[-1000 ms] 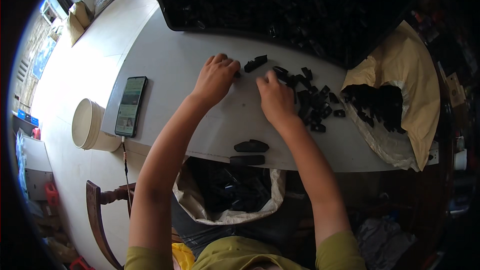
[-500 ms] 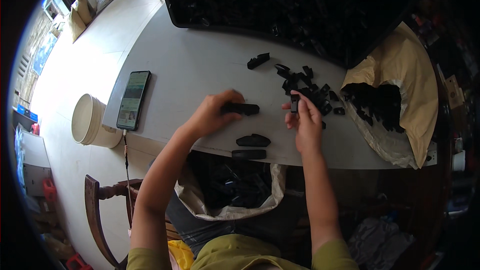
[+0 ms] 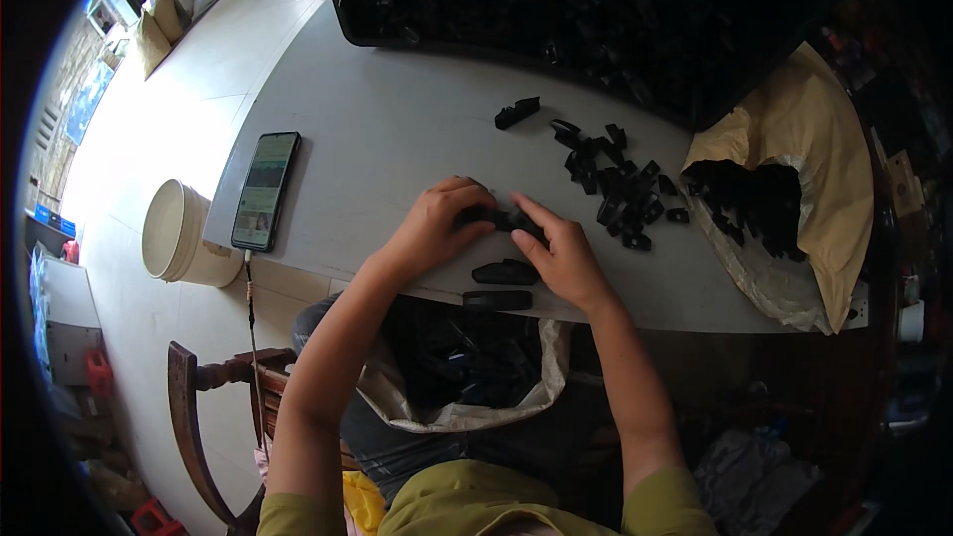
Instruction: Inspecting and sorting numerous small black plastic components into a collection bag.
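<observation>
Over the grey table [image 3: 367,129], my left hand [image 3: 437,223] is closed around a longish black plastic piece [image 3: 483,217]. My right hand [image 3: 561,253] pinches a small black plastic part [image 3: 524,222] against the right end of that piece; the fingers hide much of both. Just below my hands, two longish black pieces [image 3: 499,300] lie near the table's front edge. To the right is a loose pile of small black parts [image 3: 620,184], and a single black part [image 3: 517,113] lies farther back.
A large black tray [image 3: 397,45] of black parts fills the back. At right lies an open tan sack [image 3: 834,199] with black pieces. A phone [image 3: 266,189] on a cable is at left, beside a white bucket [image 3: 177,238]. On my lap rests an open sack [image 3: 467,427] of black parts.
My right hand has come left from beside the pile, bringing a small black part to the piece in my left hand. My left hand stays about where it was.
</observation>
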Demonstrator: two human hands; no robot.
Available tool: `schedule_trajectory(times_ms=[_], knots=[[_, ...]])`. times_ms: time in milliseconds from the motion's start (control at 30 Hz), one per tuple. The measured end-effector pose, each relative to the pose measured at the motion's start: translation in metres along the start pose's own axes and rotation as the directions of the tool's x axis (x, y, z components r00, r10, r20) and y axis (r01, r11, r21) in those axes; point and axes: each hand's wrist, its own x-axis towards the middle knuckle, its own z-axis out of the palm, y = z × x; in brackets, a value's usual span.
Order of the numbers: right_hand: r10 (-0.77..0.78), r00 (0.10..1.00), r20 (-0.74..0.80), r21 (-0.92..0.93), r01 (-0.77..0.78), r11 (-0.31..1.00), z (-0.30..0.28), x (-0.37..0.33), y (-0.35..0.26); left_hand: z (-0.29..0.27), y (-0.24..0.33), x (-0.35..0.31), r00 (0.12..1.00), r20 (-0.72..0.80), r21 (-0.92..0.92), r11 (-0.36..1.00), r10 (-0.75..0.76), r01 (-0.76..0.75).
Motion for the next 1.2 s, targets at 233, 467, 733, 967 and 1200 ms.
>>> schedule_trajectory(times_ms=[233,467,733,967,1200], knots=[[-0.136,0.989,-0.059,-0.497,0.089,0.863,-0.013,0.001,-0.007,-0.002,-0.001,0.001,1.0,0.013,-0.048,0.999,-0.011,0.012],[-0.214,0.969,0.12,-0.498,0.246,0.832,-0.027,0.007,-0.011,0.006,-0.002,0.003,0.999,0.054,-0.149,0.989,0.006,0.002],[-0.226,0.971,0.077,-0.497,0.233,0.836,-0.023,-0.002,-0.005,0.005,-0.004,0.003,0.998,0.02,-0.118,0.992,0.055,-0.052],[-0.205,0.979,-0.015,-0.485,0.172,0.858,-0.019,-0.004,-0.01,-0.008,0.004,0.004,0.991,0.125,-0.07,0.997,0.046,-0.037],[-0.144,0.935,-0.324,-0.889,-0.249,0.385,-0.047,0.032,0.006,0.018,-0.02,0.088,0.965,-0.261,0.165,0.984,-0.021,0.066]])
